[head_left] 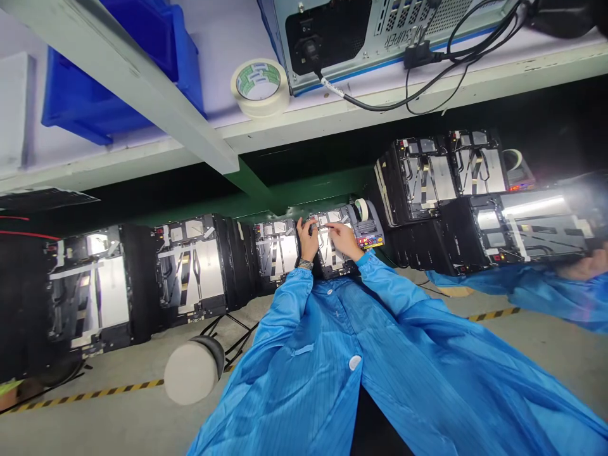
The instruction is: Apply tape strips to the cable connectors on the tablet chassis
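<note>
Shelf (294,130) overhead, white-edged: one blue bin (71,107), one tape roll (264,108), one metal case (377,44) with black cable (375,109). Below, dark units in rows to either side; floor (118,418) behind, one round stool (190,373).

Unit (333,258), one, directly before me: black frame, bright plates, between a neighbouring unit (278,253) and a tape machine (373,229) with a lit display. Left hand (308,244), one: at the unit's upper left, fingers curled. Right hand (344,240), one: over its upper part, fingertips low. My hands are apart from each other; whether either grips anything, I cannot tell — too small to read.

Step in hand, as I judge it: fine fingertip work near the unit's top edge. Next move calls for a steady left hand and light, exact placing by the right. Also present, far right: a co-worker's hand (586,265).
</note>
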Tool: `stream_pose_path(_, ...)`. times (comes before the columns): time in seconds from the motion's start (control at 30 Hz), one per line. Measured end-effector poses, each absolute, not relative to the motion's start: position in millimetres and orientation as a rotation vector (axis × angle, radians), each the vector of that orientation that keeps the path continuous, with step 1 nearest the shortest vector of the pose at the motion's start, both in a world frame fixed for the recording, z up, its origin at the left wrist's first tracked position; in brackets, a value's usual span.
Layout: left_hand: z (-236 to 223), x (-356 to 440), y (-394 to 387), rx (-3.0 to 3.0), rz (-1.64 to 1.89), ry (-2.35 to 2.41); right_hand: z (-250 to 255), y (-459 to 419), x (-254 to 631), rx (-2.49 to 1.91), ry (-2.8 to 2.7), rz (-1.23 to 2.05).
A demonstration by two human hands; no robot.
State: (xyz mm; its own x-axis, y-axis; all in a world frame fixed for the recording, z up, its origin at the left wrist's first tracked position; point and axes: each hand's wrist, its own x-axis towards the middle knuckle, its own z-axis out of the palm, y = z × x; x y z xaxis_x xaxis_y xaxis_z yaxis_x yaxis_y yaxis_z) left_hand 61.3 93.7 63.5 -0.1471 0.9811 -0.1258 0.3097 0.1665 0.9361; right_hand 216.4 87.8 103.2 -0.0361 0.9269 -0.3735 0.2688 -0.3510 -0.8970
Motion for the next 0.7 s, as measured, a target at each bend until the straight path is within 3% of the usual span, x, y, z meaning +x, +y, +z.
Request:
stream_pose_path(0.1, 61, 60, 94, 1.259, 1.043, 1.61, 106, 97, 221, -1.603, -1.996, 1.001)
stream_pose_path(0.3, 63, 58, 96, 1.241, 1.011, 1.609, 107, 107, 222, -1.564, -2.465, 0.818)
stream_pose_path(0.43, 69, 59, 102, 1.248, 1.014, 1.634, 112, 91, 237, -1.588, -2.317, 0.848)
stream_pose_path(0.7, 73, 62, 77, 1.086, 1.032, 1.613, 101, -5, 286, -2.052, -1.475, 0.631)
